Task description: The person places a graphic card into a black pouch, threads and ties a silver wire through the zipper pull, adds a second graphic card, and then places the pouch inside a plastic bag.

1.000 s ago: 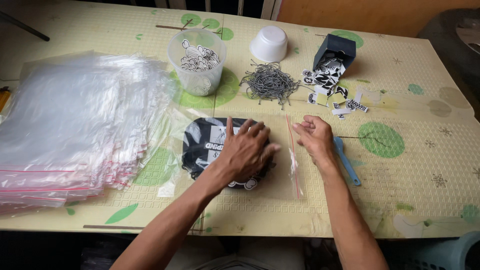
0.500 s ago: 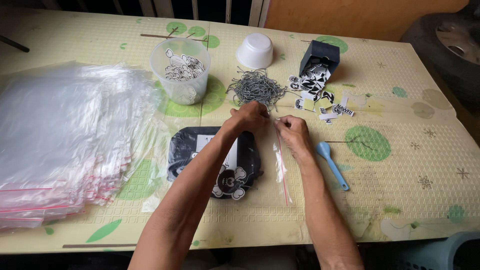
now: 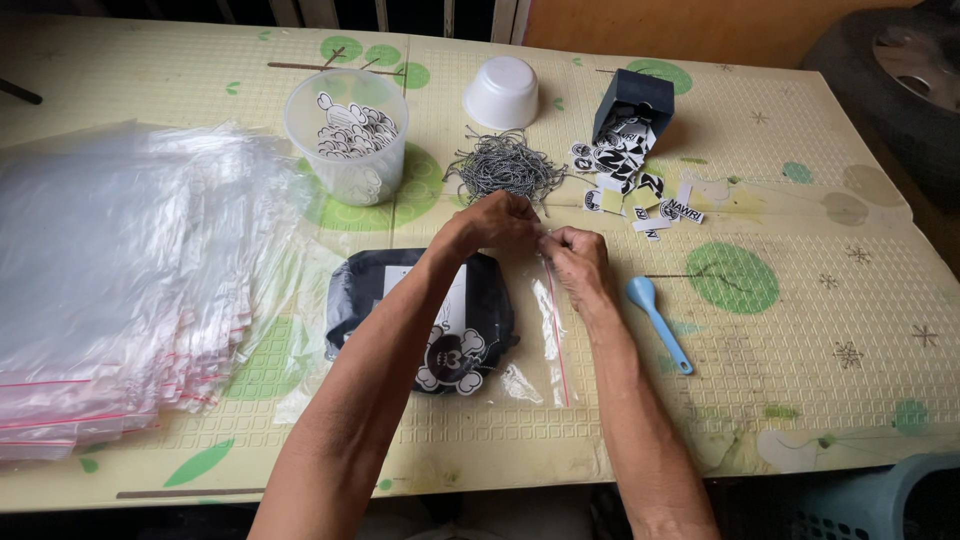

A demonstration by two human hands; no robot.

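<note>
At the middle of the tabletop (image 3: 820, 360), which wears a pale yellow cover printed with green dots, the left hand (image 3: 497, 222) and the right hand (image 3: 577, 262) meet at the far end of a clear zip bag (image 3: 548, 335). Both hands are closed narrow, fingertips pinching the bag's top corner where its red seal strip begins; the strip runs from there toward the near edge. Inside the bag lies a folded black garment (image 3: 420, 320) with a white skull print, partly hidden under the left forearm.

Just beyond the hands is a loose heap of grey ball chains (image 3: 503, 165). To its left stands a clear plastic tub (image 3: 347, 135) holding black-and-white stickers; to the far side sits an upturned white bowl (image 3: 501, 92). Right of the chains a small black box (image 3: 632, 105) lies tipped, with more black-and-white stickers (image 3: 630, 180) spilled from it onto the cover. A light blue plastic spoon (image 3: 657, 320) lies just right of the right hand, not touching it.

On the left of the tabletop a thick stack of empty clear zip bags (image 3: 120, 290) spreads out, their red strips showing along the near side. At the far right corner part of a dark tyre (image 3: 900, 70) shows, and at the near right a blue-grey basket (image 3: 880, 500) sits below the table edge.
</note>
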